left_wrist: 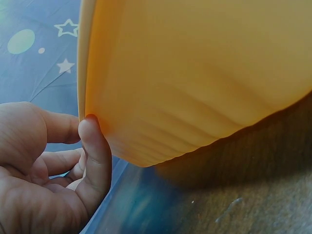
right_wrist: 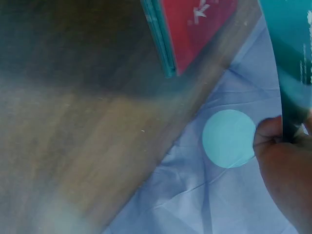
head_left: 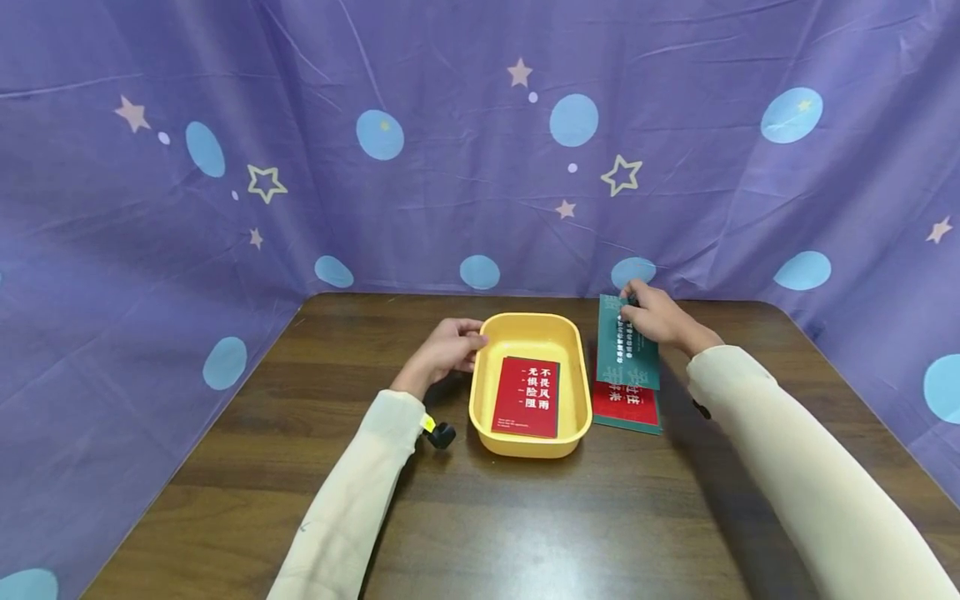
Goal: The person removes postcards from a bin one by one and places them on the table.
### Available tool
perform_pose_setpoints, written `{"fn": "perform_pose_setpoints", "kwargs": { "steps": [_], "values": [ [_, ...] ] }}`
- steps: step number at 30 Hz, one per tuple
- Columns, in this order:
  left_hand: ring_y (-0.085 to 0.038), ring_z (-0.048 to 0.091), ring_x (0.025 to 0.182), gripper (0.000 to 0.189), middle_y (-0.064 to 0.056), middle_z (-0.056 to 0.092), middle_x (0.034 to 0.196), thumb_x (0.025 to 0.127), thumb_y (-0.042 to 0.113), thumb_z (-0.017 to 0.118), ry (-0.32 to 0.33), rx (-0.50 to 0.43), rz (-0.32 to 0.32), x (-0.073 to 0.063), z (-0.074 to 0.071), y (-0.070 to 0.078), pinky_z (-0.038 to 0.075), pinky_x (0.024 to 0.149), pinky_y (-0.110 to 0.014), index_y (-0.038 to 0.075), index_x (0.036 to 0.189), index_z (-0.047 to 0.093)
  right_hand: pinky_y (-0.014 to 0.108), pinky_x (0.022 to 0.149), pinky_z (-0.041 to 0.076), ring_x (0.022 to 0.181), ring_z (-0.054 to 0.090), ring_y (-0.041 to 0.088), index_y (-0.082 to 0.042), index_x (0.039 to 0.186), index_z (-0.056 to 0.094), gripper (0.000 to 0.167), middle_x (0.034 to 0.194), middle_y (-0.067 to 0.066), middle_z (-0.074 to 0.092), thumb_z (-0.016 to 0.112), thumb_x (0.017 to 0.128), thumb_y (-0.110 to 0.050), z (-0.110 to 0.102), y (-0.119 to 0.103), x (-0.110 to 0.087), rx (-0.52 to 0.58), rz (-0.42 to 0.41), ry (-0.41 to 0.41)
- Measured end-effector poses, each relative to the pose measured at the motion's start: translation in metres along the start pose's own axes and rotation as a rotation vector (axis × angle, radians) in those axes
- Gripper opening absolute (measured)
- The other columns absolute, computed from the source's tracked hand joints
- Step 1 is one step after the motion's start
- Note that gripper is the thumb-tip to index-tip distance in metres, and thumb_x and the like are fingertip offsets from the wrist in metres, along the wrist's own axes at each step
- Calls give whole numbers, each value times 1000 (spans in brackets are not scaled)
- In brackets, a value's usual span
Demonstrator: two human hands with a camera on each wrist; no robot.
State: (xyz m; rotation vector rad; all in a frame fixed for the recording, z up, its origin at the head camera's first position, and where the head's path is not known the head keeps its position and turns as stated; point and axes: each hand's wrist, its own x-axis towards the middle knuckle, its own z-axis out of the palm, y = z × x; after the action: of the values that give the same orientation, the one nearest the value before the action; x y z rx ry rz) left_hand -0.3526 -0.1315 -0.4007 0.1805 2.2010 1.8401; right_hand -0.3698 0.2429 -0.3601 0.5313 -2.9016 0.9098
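My left hand (head_left: 448,350) pinches the far left part of the rim of a yellow plastic tray (head_left: 477,417); in the left wrist view, thumb and finger meet at the edge of its wall (left_wrist: 170,73). Inside the tray lies a red card (head_left: 527,398) with white Chinese characters, a dark green edge showing beneath it. My right hand (head_left: 654,315) grips a teal card (head_left: 611,333) with white print by its far edge. That card is raised over a stack of cards whose top one is red (head_left: 626,407), to the right of the tray.
Everything stands on a dark brown wooden table (head_left: 300,467). Behind it and at the left hangs a purple cloth (head_left: 450,192) with stars and blue spots. A small black device (head_left: 441,435) sits at the left wrist.
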Motion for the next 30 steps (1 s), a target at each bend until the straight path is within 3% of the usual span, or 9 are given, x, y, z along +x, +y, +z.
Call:
{"fn": "perform_pose_setpoints", "kwargs": {
  "steps": [7, 15, 20, 25, 30],
  "values": [
    [-13, 59, 63, 39, -22, 64, 102, 102, 7, 60, 3, 1, -9, -1, 0, 3, 58, 55, -23, -5, 139, 56, 42, 80, 43, 96, 50, 30, -4, 117, 48, 29, 109, 16, 55, 58, 93, -19, 12, 12, -3, -1, 48, -178],
    [-13, 59, 64, 39, -21, 64, 101, 102, 7, 60, -1, 4, -12, -1, 1, 2, 59, 56, -23, -5, 139, 56, 43, 83, 46, 100, 52, 31, -2, 125, 47, 47, 111, 17, 57, 68, 88, -22, 21, 18, -6, -34, 42, -286],
    [-14, 60, 65, 40, -25, 64, 108, 102, 8, 60, -2, 10, -14, -1, 1, 3, 59, 56, -24, -4, 140, 56, 43, 84, 46, 101, 52, 32, -3, 122, 46, 47, 117, 20, 56, 71, 85, -19, 26, 23, -7, -19, 46, -289],
    [-15, 61, 67, 41, -26, 63, 114, 102, 8, 60, 2, 13, -14, -1, 1, 3, 60, 56, -24, -4, 140, 55, 54, 97, 47, 112, 53, 38, 1, 123, 48, 51, 129, 27, 55, 73, 82, -17, 29, 28, -11, -12, 38, -291],
    [-15, 61, 66, 41, -23, 64, 109, 102, 7, 60, 7, 13, -10, -1, 1, 3, 60, 56, -25, -5, 140, 55, 61, 103, 44, 117, 53, 41, 4, 126, 53, 54, 125, 25, 59, 76, 83, -19, 32, 33, -14, -40, 8, -284]
  ]
}}
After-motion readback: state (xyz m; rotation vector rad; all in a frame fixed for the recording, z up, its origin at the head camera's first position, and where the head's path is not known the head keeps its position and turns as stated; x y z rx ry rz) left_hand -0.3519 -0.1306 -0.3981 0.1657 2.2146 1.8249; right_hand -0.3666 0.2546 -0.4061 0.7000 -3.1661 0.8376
